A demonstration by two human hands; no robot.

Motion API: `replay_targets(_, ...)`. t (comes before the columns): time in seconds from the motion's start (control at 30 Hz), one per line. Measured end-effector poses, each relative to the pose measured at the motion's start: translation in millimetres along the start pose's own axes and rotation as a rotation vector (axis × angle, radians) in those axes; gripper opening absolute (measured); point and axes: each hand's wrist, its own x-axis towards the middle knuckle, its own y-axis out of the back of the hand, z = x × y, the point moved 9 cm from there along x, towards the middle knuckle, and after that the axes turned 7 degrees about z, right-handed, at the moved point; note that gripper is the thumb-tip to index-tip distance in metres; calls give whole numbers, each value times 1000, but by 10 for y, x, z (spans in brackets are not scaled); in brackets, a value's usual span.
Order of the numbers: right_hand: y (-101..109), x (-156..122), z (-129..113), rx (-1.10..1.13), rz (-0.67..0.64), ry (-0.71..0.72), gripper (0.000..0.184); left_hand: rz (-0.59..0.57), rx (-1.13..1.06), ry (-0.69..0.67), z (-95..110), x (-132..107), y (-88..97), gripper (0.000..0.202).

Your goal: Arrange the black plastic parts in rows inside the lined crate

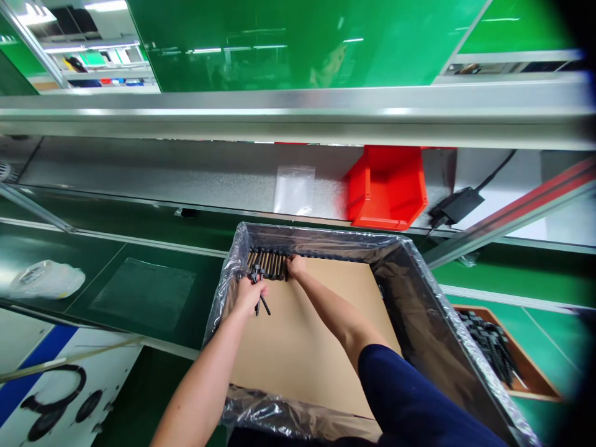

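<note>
My left hand (246,295) is closed around several slim black rod-shaped parts (261,298), whose ends stick out past the fingers. Just ahead of it, a row of similar black rods (267,262) lies side by side in the far left corner of a lined box (426,273). At the right end of that row, my right hand (297,266) has its fingers pinched on one black rod (286,270). Both hands are inside the box, over a flat brown cardboard sheet (311,335). The fingertips are partly hidden.
Behind the box, a metal shelf holds a red bin (388,186), a clear plastic bag (294,189) and a black power adapter (456,206). To the right stands a brown tray (535,379) of black parts. A whitish plastic bundle (46,279) lies at the left.
</note>
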Motion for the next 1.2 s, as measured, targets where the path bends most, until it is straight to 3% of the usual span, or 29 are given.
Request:
replay_targets(0.17, -26, -106, 97, 33, -48, -6, 19, -8, -38, -23, 26, 6, -18, 21)
replay_targets(0.4, -49, -170, 42, 103, -60, 0, 17, -12, -44, -30, 84, -23, -37, 25)
replay_targets(0.63, 85, -225, 28, 182, -18, -46, 14, -90, -106, -90, 114, 1, -85, 26)
replay_targets(0.73, 75, -489, -58, 497, -122, -106, 18, -88, -70, -113, 120, 15, -69, 23)
replay_targets(0.83, -78, -1010, -392, 1034, -508, -154, 22, -70, -43, -93, 86, 25, -54, 26)
replay_targets(0.9, -104, -1362, -599, 1205, -707, -170, 26, -82, -21, -68, 40, 27, -73, 31)
replay_targets(0.93, -104, -1487, -650, 1245, -744, -191, 27, -94, -4, -57, 14, 26, -88, 33)
replay_targets(1.07, -111, -1653, -619, 1340, -698, -352, 28, -181, 44, -45, -56, 1, -171, 36)
replay_targets(1.2, 31, -1395, -462, 1368, -566, -353, 36, -198, 54, -31, -36, -28, -178, 32)
